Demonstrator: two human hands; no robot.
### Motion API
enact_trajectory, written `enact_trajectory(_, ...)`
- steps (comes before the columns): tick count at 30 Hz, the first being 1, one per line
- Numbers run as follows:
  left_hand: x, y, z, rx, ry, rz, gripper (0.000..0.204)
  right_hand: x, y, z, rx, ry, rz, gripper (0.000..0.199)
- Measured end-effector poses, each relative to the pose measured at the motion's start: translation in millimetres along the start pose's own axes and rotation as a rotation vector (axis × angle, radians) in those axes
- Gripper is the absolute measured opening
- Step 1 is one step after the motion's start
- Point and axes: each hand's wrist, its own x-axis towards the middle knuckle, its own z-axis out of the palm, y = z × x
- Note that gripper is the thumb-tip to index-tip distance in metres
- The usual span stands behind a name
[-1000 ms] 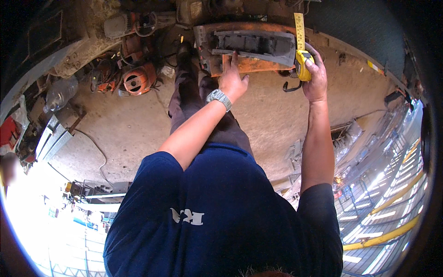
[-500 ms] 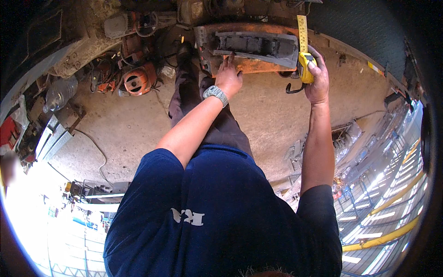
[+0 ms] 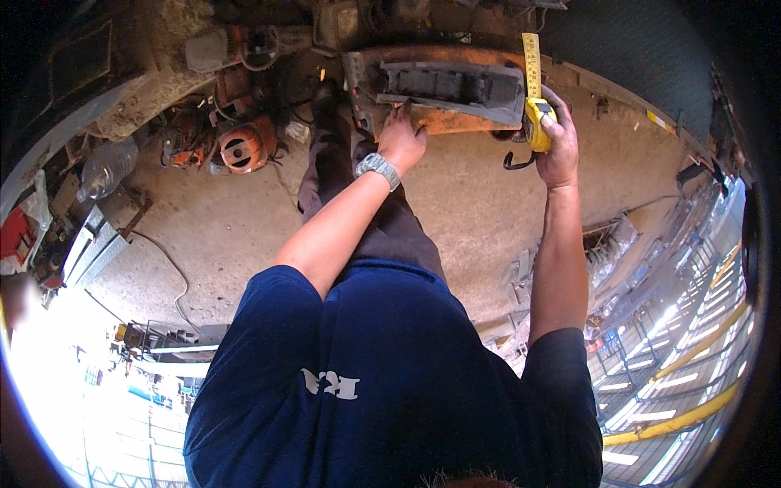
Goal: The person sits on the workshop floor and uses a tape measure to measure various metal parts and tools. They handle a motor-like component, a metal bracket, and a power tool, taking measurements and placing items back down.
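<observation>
Head view: at one o'clock the right hand [image 3: 558, 145] grips a yellow tape measure [image 3: 537, 122], its blade [image 3: 531, 55] running up beside a rusty orange metal part [image 3: 443, 88] at twelve. The left hand [image 3: 402, 140] touches that part's near edge, fingers curled loosely, holding nothing.

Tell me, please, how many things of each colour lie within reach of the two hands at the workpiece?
Yellow: 1, the tape measure in the right hand.
Orange: 1, the rusty orange block that the left hand touches.
Grey: 1, the dark grey part set into that block.
Silver: 1, the wristwatch on the left wrist.
Total: 4
</observation>
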Motion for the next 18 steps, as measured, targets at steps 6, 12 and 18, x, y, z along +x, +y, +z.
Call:
enact_trajectory(6,9,25,-27,0.027,0.036,-0.037,0.050,-1,-4,6,-0.014,0.007,0.011,0.068)
enact_trajectory(12,48,95,-54,-0.136,0.101,0.372,0.059,0,-3,5,-0.023,-0.003,-0.005,0.069)
enact_trajectory(18,61,121,-62,-0.013,-0.042,0.483,0.066,0,-4,4,0.018,0.008,-0.025,0.066)
